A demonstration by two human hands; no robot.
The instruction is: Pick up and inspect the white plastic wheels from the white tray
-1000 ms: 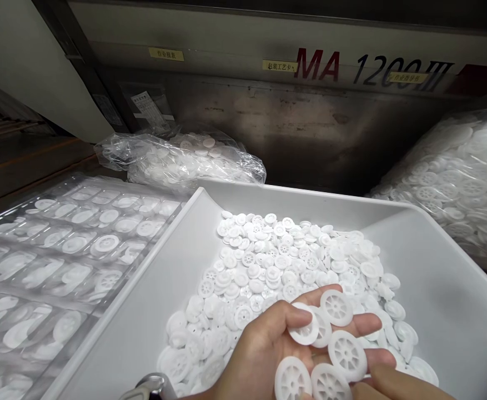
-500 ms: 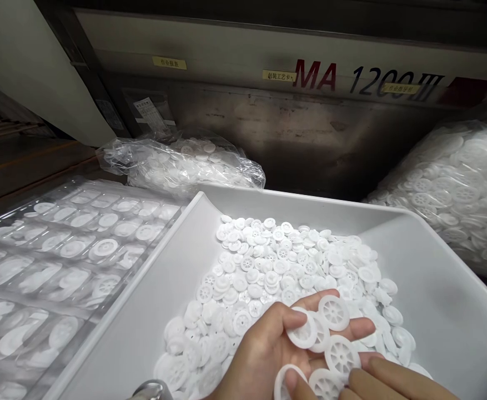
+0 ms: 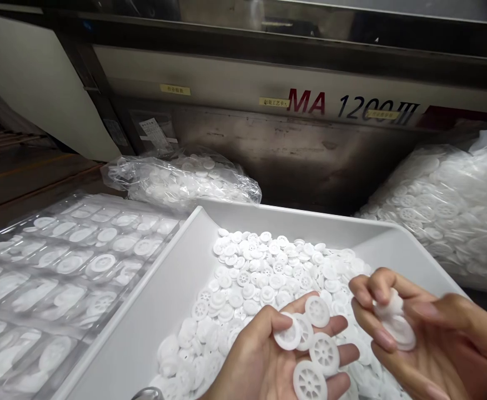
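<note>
My left hand (image 3: 264,361) lies palm up over the white bin (image 3: 160,311), cupping several white spoked plastic wheels (image 3: 310,347), with the thumb pressed on one. To its right my right hand (image 3: 426,339) is lifted, fingers curled round a white plastic wheel (image 3: 395,322) that is slightly blurred. Beneath both hands the bin holds a heap of small white wheels and discs (image 3: 268,272).
A clear blister tray (image 3: 55,272) with a white wheel in each pocket lies left of the bin. One clear bag of white parts (image 3: 185,178) sits behind, a larger bag (image 3: 447,211) at right. A grey machine panel marked "MA 1200" (image 3: 310,103) spans the back.
My right hand has risen from the bottom edge and away from the left palm, taking a wheel with it. The left palm holds fewer wheels. The view has tilted up slightly.
</note>
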